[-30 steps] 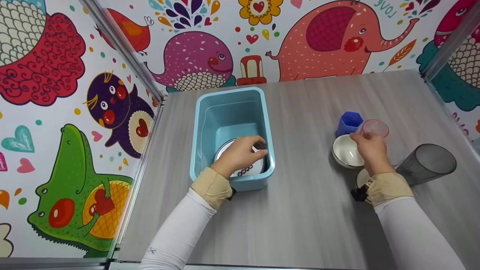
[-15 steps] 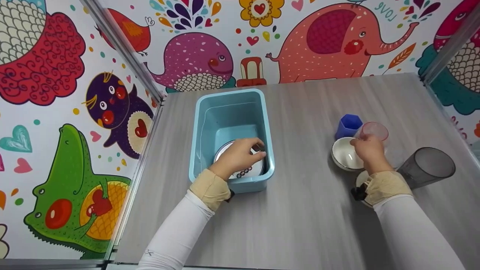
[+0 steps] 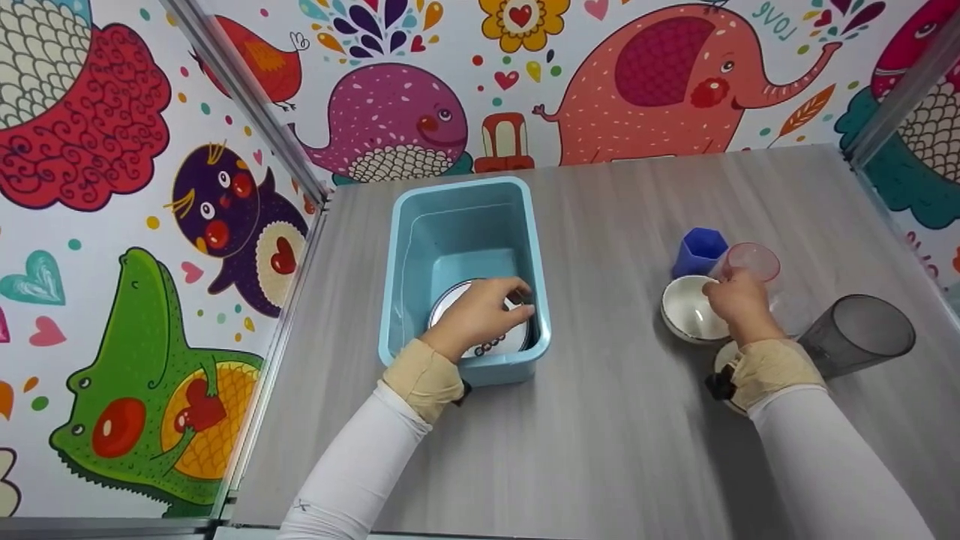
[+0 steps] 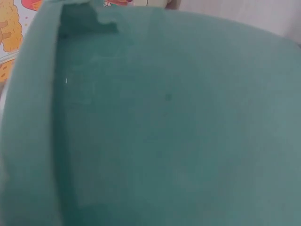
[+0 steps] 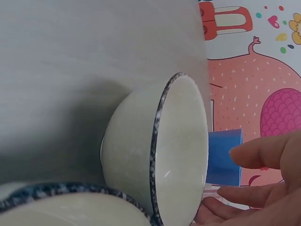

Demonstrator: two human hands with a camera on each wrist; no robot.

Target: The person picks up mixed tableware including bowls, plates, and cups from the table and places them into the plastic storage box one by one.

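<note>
Two white sleeves w/ tan wrist cuffs are seen reaching over a grey wood-grain table point(image 3: 615, 420), head view. Nearest on the right, a white bowl w/ a blue-speckled rim point(image 5: 56, 202) is mostly covered by the right wrist; a dark smoky tumbler point(image 3: 855, 334) lies tipped on its side just beside that forearm. The right hand point(image 3: 742, 304) is placed at the near edge of a clear pink cup point(image 3: 750, 260), fingers curled up against its side; in the right wrist view the fingers point(image 5: 263, 153) look only loosely bent, so a firm grip can't be confirmed. A second white bowl point(image 3: 688, 307), upright in the head view, sits touching the hand's left side. A blue faceted cup point(image 3: 699, 251) stands just behind the bowl & beside the pink cup.

On the left, the left hand point(image 3: 480, 315) is lowered into a light blue plastic tub point(image 3: 465, 193), fingers curved over a round white plate w/ a dark patterned border point(image 3: 495, 343) lying at the tub's near end; fingertips are wrapped at the plate's far rim. The left wrist view is filled by the tub's teal wall point(image 4: 164, 122), nothing else legible.

Beyond the table, cartoon-animal wall panels are seen: a purple whale point(image 3: 390, 120), a pink elephant point(image 3: 660, 82)
</note>
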